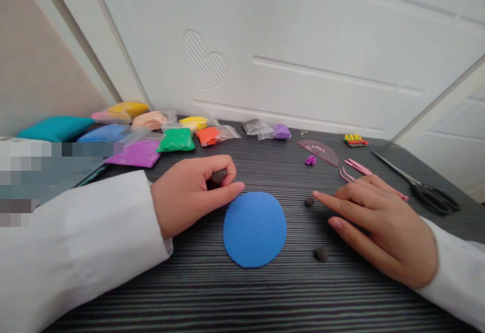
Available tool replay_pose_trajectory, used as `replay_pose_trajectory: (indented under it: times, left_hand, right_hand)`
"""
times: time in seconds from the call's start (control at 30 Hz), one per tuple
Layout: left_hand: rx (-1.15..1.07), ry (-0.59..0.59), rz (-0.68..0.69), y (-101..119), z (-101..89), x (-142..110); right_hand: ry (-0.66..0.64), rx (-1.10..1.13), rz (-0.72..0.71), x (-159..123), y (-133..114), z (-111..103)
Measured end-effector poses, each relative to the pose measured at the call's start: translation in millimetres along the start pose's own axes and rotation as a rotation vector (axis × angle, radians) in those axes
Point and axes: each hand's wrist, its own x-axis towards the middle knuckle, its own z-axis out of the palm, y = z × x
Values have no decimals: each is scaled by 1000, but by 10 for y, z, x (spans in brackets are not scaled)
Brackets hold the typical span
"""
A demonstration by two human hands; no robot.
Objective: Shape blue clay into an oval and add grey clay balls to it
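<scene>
A flat blue clay disc (254,230) lies on the dark striped table between my hands. My left hand (197,186) is curled around a dark brown clay lump (219,177), its thumb tip at the disc's upper left edge. On the right, my right hand (373,222) has its index finger and thumb stretched out and apart. Its index fingertip is at a small dark clay ball (309,201), touching it or nearly so. Nearer to me, a second dark clay ball (321,254) rests on the table, below the right thumb.
Several bags of coloured clay, among them a green one (176,140), line the back left. A pink protractor (319,151), a purple clay piece (310,160), pink tweezers (358,166) and black-handled scissors (428,194) lie back right. A white panel (242,30) stands behind.
</scene>
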Motion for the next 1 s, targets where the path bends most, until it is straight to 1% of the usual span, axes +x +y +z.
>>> replay_pose_trajectory:
  times: [0.2,0.4,0.57,0.73,0.9,1.0]
  left_hand:
    - [2,-11,1,-16,-2,5]
    - [-4,-9,2,-8,-3,7]
    - [1,39,-33,29,-19,4]
    - [-188,53,15,-40,-35,27]
    - [-203,27,-46,-89,-24,51]
    - [-213,54,-89,-65,6,46]
  right_hand:
    - [-15,2,44,5,-9,29]
    - [-64,30,101,57,-28,47]
    - [-23,90,135,111,-34,95]
    - [29,102,95,110,-55,143]
    - [27,65,107,84,-74,123]
    - [45,75,86,66,-93,90]
